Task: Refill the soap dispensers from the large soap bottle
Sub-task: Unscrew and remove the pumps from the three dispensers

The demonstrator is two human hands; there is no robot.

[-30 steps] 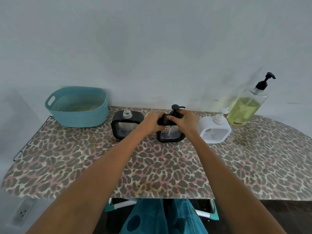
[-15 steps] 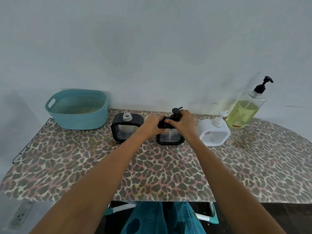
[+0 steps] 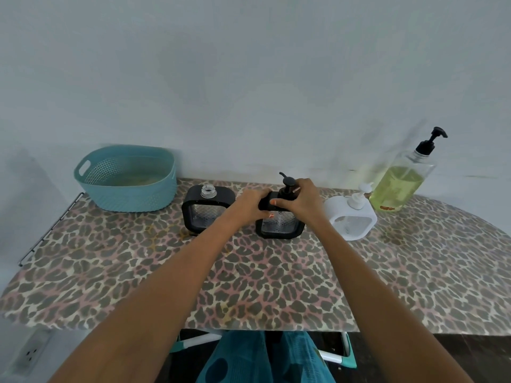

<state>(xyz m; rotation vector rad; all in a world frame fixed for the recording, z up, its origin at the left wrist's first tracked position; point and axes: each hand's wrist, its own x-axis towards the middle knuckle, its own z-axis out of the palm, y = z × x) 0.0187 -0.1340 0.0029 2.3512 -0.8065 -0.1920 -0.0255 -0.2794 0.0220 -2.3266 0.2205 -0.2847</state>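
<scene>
In the head view, my left hand [image 3: 250,203] grips the top corner of the middle black dispenser [image 3: 279,226]. My right hand [image 3: 302,199] is curled round the collar of its pump [image 3: 287,185]. The dispenser stands upright on the desk [image 3: 265,277], directly under both hands.

I think that if I twist while my left hand holds weakly, it can slide or tip against the white dispenser [image 3: 352,219] just beside it. The pump tube may drip when lifted. The large soap bottle [image 3: 401,186] stands well apart, beyond my right hand.

Perforated matt plastic basket [image 3: 125,179], clear glossy large soap bottle [image 3: 402,183], leopard-print cloth table cover [image 3: 276,272] (smooth-looking), matt black dispenser [image 3: 280,221] frame
</scene>
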